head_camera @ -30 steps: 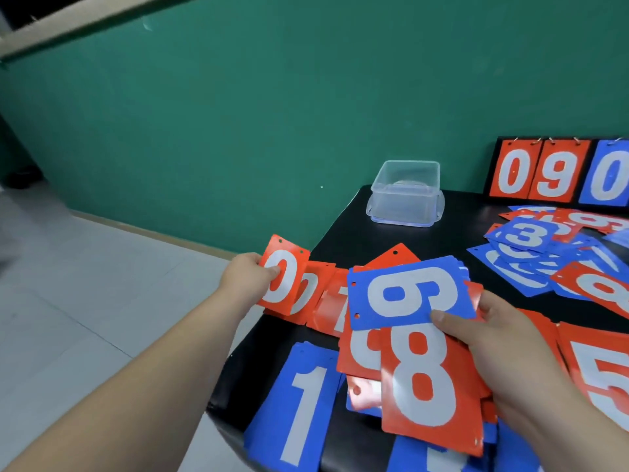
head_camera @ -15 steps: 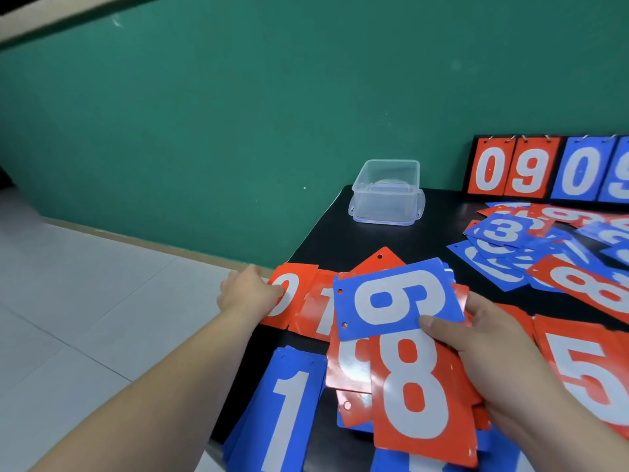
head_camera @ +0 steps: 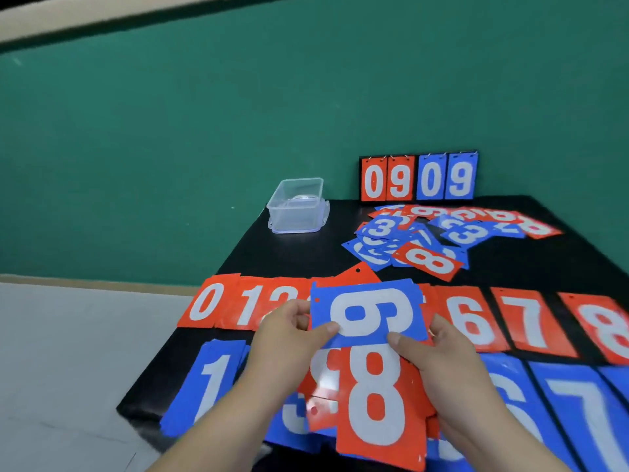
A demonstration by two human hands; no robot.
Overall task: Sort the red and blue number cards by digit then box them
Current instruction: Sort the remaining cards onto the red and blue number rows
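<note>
While the left hand [head_camera: 289, 330] and right hand [head_camera: 439, 352] share a pinching grip on the blue card [head_camera: 367, 311], a 6 or 9 lying sideways over the red 8 card [head_camera: 377, 396], sorting looks midway. Next it needs reading upright, then a slot in the blue row [head_camera: 578, 410] on the desk [head_camera: 289, 260]. The clear plastic box [head_camera: 296, 206] at the far corner shows no cards inside.

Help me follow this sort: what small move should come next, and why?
Probably the left hand slides the top blue number card off the red 8 card towards the blue row; it and the right hand both pinch that card, and colours lie in separate rows.
</note>
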